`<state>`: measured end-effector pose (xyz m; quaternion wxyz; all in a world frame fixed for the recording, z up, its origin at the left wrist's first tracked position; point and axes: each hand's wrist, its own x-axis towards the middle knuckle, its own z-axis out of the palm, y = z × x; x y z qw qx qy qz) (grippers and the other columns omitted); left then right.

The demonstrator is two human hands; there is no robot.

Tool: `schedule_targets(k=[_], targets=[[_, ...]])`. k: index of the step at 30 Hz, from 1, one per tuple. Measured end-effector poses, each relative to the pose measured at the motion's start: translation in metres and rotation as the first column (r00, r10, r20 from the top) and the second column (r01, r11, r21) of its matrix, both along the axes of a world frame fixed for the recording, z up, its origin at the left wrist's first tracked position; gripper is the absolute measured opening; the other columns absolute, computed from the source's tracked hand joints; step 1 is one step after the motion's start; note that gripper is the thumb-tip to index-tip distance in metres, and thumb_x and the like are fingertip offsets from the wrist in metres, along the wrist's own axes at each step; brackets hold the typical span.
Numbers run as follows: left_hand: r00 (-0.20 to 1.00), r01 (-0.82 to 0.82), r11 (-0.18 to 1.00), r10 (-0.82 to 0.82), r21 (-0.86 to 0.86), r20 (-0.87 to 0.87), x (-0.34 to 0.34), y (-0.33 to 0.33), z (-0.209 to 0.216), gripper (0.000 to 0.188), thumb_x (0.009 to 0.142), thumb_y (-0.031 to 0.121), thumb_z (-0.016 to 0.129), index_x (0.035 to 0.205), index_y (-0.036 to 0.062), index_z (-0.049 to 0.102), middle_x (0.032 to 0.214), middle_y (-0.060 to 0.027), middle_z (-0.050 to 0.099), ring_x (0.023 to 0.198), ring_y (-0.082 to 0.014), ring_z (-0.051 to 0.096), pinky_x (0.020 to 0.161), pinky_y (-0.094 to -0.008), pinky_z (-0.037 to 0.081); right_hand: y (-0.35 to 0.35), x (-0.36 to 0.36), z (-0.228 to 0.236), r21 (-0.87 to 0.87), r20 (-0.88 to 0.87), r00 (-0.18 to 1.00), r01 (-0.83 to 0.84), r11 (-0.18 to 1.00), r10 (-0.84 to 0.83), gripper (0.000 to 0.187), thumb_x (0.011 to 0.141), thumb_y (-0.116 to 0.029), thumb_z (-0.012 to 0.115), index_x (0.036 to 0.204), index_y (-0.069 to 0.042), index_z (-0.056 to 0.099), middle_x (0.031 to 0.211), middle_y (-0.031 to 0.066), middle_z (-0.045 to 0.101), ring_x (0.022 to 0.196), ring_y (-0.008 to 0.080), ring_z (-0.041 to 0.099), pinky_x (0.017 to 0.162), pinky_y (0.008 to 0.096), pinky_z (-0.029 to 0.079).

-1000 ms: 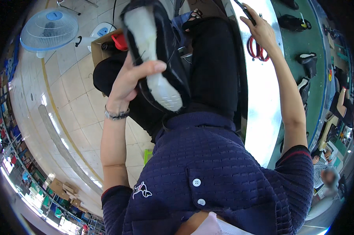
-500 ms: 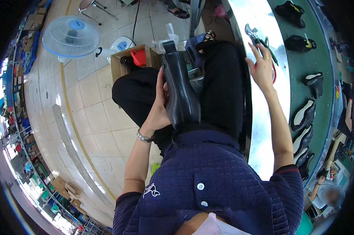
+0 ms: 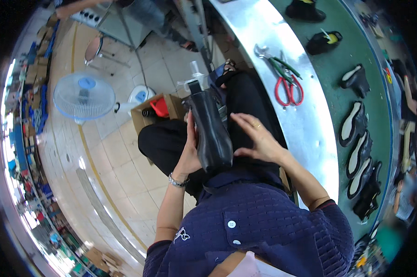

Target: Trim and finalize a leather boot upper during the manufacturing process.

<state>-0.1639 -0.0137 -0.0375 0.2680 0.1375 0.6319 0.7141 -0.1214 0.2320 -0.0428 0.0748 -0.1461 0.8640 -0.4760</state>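
Observation:
A black leather boot [image 3: 211, 131] rests over my lap, its toe end toward me and its narrow top pointing away. Clear plastic film [image 3: 195, 74] sticks out of that top. My left hand [image 3: 189, 152] grips the boot along its left side, fingers partly hidden behind it. Just to the right of the boot is my right hand [image 3: 260, 138], fingers spread and nothing in it. Beyond that hand, green-handled pincers [image 3: 278, 64] and red-handled scissors [image 3: 290, 91] lie on the metal bench [image 3: 305, 134].
Along the right runs a green conveyor belt [image 3: 326, 78] carrying several black shoes [image 3: 352, 122]. A cardboard box [image 3: 174, 105] with a red item stands beyond my left knee. A blue and white fan [image 3: 84, 97] is at the left. Another person's legs [image 3: 153, 21] show at the far side.
My right hand has left the tools on the bench and come over beside the boot. My left hand still holds the boot. The view has turned, bringing another person's legs into sight.

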Motion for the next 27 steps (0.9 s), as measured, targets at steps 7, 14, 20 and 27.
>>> schedule_targets(k=[7, 14, 20, 27], targets=[[0.965, 0.208, 0.976, -0.194, -0.062, 0.175, -0.027, 0.056, 0.035, 0.127, 0.062, 0.010, 0.089, 0.153, 0.0080, 0.000, 0.141, -0.0097, 0.043, 0.128, -0.0212, 0.045, 0.108, -0.0388, 0.036, 0.005, 0.009, 0.003, -0.498, 0.354, 0.931, 0.270, 0.824, -0.090, 0.084, 0.068, -0.025, 0.086, 0.135, -0.003, 0.040, 0.123, 0.0126, 0.056, 0.117, 0.0225, 0.051, 0.103, 0.0346, 0.037], [0.953, 0.287, 0.948, -0.268, 0.137, -0.140, -0.039, 0.093, 0.037, 0.130, 0.066, 0.001, 0.082, 0.153, 0.0172, -0.013, 0.153, -0.0139, 0.026, 0.137, -0.0238, 0.036, 0.111, -0.0368, 0.032, 0.065, 0.012, 0.022, -0.732, 0.276, 0.960, 0.173, 0.659, 0.055, 0.116, 0.071, -0.028, 0.084, 0.155, -0.015, 0.006, 0.151, 0.0157, 0.030, 0.140, 0.0268, 0.029, 0.113, 0.0459, 0.024], [0.983, 0.178, 0.984, -0.178, 0.004, 0.040, 0.001, 0.028, -0.019, 0.138, 0.057, 0.004, 0.087, 0.153, 0.0170, -0.012, 0.157, -0.0143, 0.018, 0.143, -0.0241, 0.024, 0.116, -0.0378, 0.023, 0.013, -0.003, 0.043, -0.673, 0.535, 0.823, 0.279, 0.685, 0.191, 0.087, 0.086, -0.024, 0.071, 0.154, -0.017, 0.017, 0.141, 0.0154, 0.039, 0.132, 0.0255, 0.039, 0.108, 0.0408, 0.033], [0.981, 0.001, 0.970, -0.048, 0.243, 0.189, 0.034, -0.007, -0.027, 0.132, 0.058, 0.008, 0.085, 0.155, 0.0185, -0.004, 0.157, -0.0121, 0.019, 0.143, -0.0237, 0.022, 0.116, -0.0366, 0.020, -0.028, 0.002, 0.033, -0.450, 0.620, 0.761, 0.145, 0.881, 0.191, 0.096, 0.076, -0.034, 0.081, 0.151, -0.015, 0.025, 0.140, 0.0173, 0.039, 0.125, 0.0329, 0.046, 0.098, 0.0422, 0.047]])
